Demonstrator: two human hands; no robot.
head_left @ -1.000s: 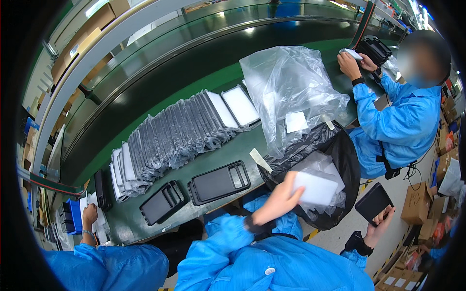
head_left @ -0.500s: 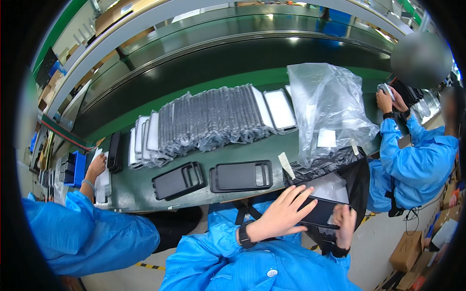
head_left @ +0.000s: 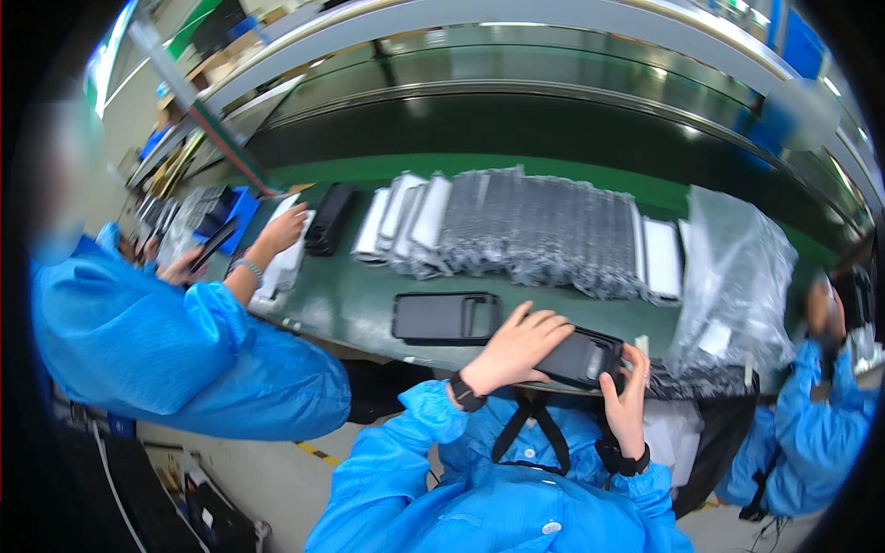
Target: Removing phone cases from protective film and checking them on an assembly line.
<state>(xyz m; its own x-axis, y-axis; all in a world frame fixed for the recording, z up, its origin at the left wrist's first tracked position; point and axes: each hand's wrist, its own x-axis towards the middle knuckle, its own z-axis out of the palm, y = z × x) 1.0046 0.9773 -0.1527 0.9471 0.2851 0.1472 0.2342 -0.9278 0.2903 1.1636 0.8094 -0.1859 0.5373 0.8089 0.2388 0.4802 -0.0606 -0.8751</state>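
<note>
At the table's near edge, my left hand (head_left: 519, 352) lies over the left end of a dark grey phone case (head_left: 576, 358), fingers across the top and thumb at the near side. My right hand (head_left: 629, 396) grips the right end, beside the camera cutout, with thumb and fingers at its edges. Whether another case lies beneath it I cannot tell. Just left of my hands, another phone case (head_left: 433, 316) lies on the green table (head_left: 369, 300), its cutout toward the right. A black bag (head_left: 710, 380) hangs at the table edge, right of my right hand, with white material inside.
A long row of plastic-wrapped cases (head_left: 544, 230) stands behind my hands. A large clear plastic bag (head_left: 737, 267) lies to the right. One co-worker's sleeve (head_left: 184, 341) reaches in at left near a blue bin (head_left: 241, 214); another co-worker (head_left: 816, 415) works at far right.
My hands have moved from the opening of the black bag to the phone case at the table edge, and now both touch it. The view has turned, shifting the scene rightward.
</note>
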